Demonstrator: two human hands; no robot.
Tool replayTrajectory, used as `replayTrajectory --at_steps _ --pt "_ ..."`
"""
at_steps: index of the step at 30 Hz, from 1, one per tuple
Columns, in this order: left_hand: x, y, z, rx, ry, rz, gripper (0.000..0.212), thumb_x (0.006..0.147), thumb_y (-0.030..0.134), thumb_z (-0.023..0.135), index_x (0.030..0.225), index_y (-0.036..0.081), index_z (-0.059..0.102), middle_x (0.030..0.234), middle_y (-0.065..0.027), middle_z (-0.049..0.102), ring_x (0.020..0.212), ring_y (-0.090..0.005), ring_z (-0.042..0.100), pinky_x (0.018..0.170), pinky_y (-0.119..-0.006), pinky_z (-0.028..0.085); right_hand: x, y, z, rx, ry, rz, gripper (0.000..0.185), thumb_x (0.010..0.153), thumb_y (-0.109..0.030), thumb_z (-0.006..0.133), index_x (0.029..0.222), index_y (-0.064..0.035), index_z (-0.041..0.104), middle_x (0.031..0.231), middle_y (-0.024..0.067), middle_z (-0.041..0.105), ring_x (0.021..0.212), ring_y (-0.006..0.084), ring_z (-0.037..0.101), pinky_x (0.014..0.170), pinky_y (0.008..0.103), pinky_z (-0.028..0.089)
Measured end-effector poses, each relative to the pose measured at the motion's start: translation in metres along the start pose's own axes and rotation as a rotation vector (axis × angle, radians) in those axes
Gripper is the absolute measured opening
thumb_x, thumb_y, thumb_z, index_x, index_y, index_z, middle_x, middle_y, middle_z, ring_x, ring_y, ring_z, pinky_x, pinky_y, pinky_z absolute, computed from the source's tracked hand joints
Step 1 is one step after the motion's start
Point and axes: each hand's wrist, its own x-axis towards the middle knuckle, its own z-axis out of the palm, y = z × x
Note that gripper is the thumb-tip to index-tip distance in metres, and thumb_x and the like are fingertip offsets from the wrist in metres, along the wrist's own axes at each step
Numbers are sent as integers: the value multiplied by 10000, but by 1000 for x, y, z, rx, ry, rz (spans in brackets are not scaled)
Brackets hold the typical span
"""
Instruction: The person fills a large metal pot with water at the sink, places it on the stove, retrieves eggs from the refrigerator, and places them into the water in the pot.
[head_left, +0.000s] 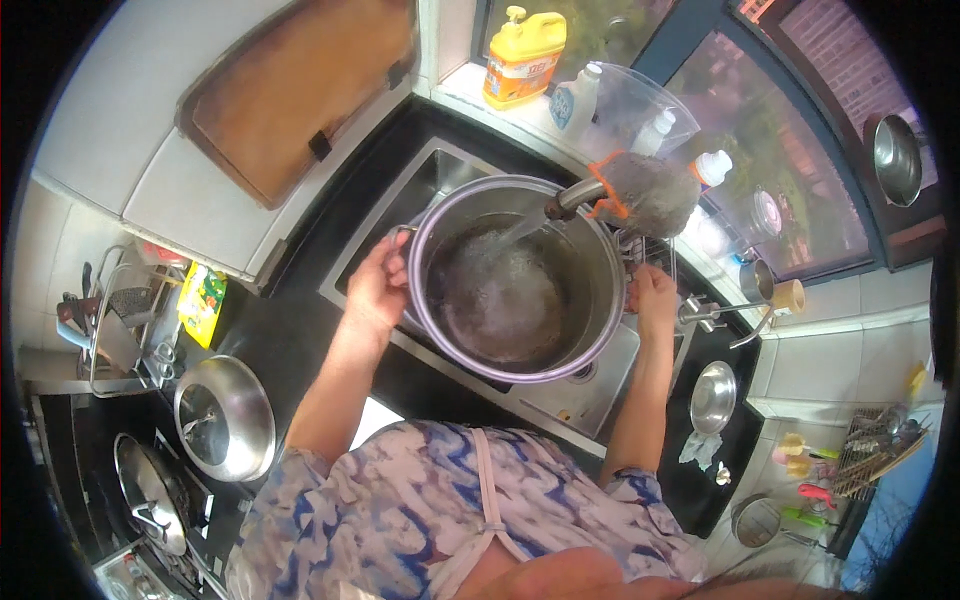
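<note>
Over the steel double sink (450, 161) sits a large metal stockpot (592, 352), partly filled with water (510, 292). A stream runs into it from the tap spout (574, 199), and the surface is stirred up and bubbly. My left hand (381, 281) grips the pot's left loop handle (401, 231). On the opposite side my right hand (651, 292) is closed around the right handle, which is mostly hidden by the fingers. A grey cloth-like cover with orange trim (649, 195) hangs by the tap, overlapping the pot's rim in view.
Bottles, including a yellow detergent jug (525, 60), line the windowsill. A steel lid (225, 420) and a knife rack (112, 322) are at left, near a lidded pan (150, 487) on the stove. A metal bowl (712, 397) and a crumpled cloth (701, 450) lie on the right counter.
</note>
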Motion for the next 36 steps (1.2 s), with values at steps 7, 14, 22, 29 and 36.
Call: replayTrajectory --at_steps 7,14,22,29,36 --pt "-1 22 23 96 -3 49 255 962 148 427 1020 -46 581 600 28 403 510 -59 323 447 -165 300 0 15 14 76 -34 92 250 922 -235 504 922 -12 618 581 -9 468 439 78 392 422 232 363" --pt "2 33 22 113 26 122 209 905 107 524 1036 -45 583 561 66 298 497 -56 270 450 -174 262 40 55 51 -253 -50 -119 322 891 -246 514 768 26 633 605 72 571 547 129 545 446 286 424" --pt "3 39 19 172 125 205 236 916 129 508 1068 -32 589 562 66 257 495 -57 239 471 -191 231 65 62 102 -7 -78 153 510 907 -413 508 616 3 562 533 68 539 386 152 463 371 316 375" --pt "6 29 22 166 120 201 228 915 121 517 1063 -40 583 595 43 306 532 -72 286 523 -204 279 94 73 96 -147 -111 176 594 877 -519 507 668 32 587 528 70 544 385 156 494 356 313 376" --pt "12 20 14 175 113 176 230 916 141 507 1080 -1 586 577 51 287 517 -72 275 566 -221 288 107 66 102 -274 -55 200 544 898 -429 442 700 63 564 529 100 541 393 180 501 349 324 396"
